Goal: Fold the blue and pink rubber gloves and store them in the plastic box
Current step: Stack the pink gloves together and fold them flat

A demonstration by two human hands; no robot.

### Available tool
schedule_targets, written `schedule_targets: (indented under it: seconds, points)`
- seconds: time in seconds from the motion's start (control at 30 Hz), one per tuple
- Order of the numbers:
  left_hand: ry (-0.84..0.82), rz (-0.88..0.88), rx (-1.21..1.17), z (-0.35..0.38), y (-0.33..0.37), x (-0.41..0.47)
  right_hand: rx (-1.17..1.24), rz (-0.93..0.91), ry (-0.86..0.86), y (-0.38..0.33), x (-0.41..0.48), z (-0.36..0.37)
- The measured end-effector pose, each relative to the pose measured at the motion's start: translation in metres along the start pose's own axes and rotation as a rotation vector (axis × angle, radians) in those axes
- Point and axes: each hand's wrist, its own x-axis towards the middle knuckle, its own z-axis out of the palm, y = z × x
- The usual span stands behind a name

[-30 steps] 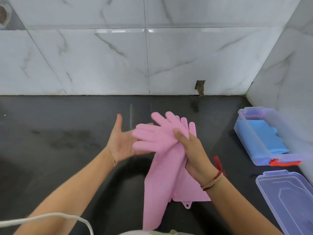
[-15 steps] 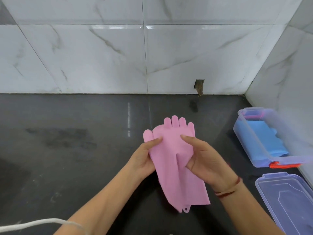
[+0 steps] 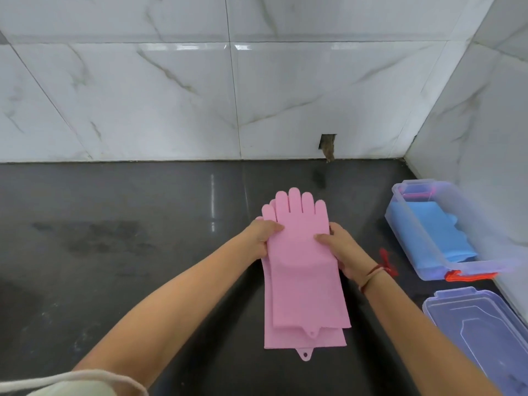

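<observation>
The pink gloves [image 3: 303, 270], held up loosely and askew half a second ago, are now laid flat and stacked one on the other, finger ends toward the tabletop's [image 3: 114, 252] far edge and cuffs toward the near edge. The upper glove is set a little short of the lower, so that both hanging tabs are seen. This is judged to mean that the pair is aligned and ready for folding; no fold is yet made.

The left hand [image 3: 261, 238] is clamped on the stack's left edge and the right hand [image 3: 340, 247] on its right edge, thumbs on top and fingers curled beneath, both gripping the gloves.

Two pink gloves are counted, at the middle of the tabletop. One box [image 3: 440, 232] is seen toward the right edge, beside the side wall, with blue gloves [image 3: 437, 232] already stored in it; their number cannot be told. One lid [image 3: 483, 335] is lying near the right near corner.
</observation>
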Motion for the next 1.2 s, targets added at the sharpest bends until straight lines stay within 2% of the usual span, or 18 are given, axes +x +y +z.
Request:
schedule_targets:
  seconds: [0.3,0.53,0.8,0.93,1.13,1.2]
  points:
    - [0.021,0.139,-0.038,-0.008,-0.009,-0.006,0.172,-0.034,-0.007,-0.005,-0.008,0.007]
    - [0.068,0.059,0.185,-0.024,-0.02,-0.003,0.242,0.067,0.025,0.011,-0.008,0.023]
    - [0.012,0.221,0.456,-0.022,-0.019,-0.008,0.271,0.03,0.054,0.013,-0.012,0.026]
    - [0.013,0.328,0.591,-0.021,-0.021,-0.009,0.131,-0.037,0.02,0.012,-0.028,0.022]
    - [0.083,0.418,0.755,-0.024,-0.03,-0.003,-0.211,-0.013,-0.244,0.028,-0.072,-0.001]
    - [0.105,0.448,0.813,-0.023,-0.033,-0.001,-0.301,-0.006,-0.228,0.033,-0.082,-0.002]
